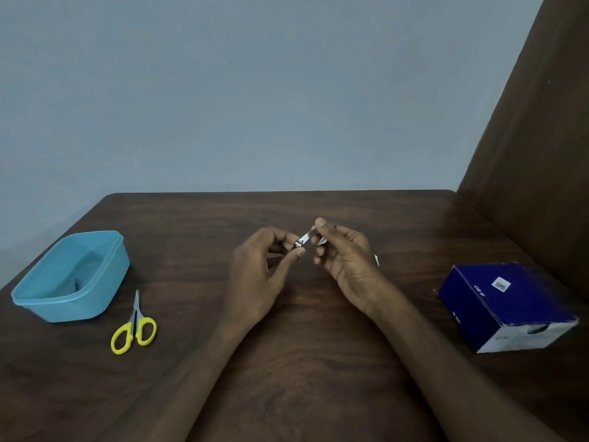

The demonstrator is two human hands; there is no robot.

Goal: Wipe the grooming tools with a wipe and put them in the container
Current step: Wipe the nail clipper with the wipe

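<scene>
- The left hand (258, 275) and right hand (345, 256) meet above the table (302, 362), both pinching a small metal nail clipper (304, 240).
- The left thumb and fingertips grip its near end; the right fingertips hold its far end.
- A white wipe (377, 260) edge shows behind the right hand.
- Well left of the fingers: blue container (105, 275), with yellow-handled scissors (135, 327) just beside it.
- Well right of the fingers: a dark blue box (506, 307).

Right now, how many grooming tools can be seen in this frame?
2 for certain: the yellow-handled scissors on the table beside the blue container, and a small metal tool pinched between both hands. A dark shape inside the container may be another.
</scene>
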